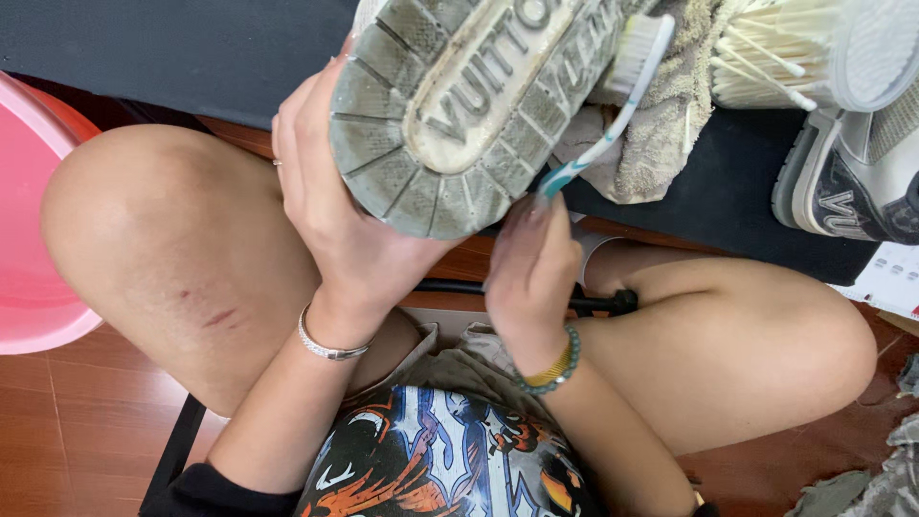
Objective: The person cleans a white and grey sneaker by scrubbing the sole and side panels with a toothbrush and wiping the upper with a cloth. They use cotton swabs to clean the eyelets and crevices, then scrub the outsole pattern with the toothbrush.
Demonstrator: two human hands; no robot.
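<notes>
My left hand (330,201) grips a sneaker (459,105) turned sole-up, its grey, dirty tread facing me. My right hand (531,278) holds a white and teal toothbrush (613,105), its bristles resting on the right edge of the sole. A silver bracelet sits on my left wrist, and a beaded one on my right. I am sitting with my knees bent apart over a wooden floor.
A second sneaker (852,182) lies on a black mat (737,191) at the right. A grey cloth (670,105) and a tub of cotton swabs (775,53) sit behind the toothbrush. A pink basin (29,239) stands at the left edge.
</notes>
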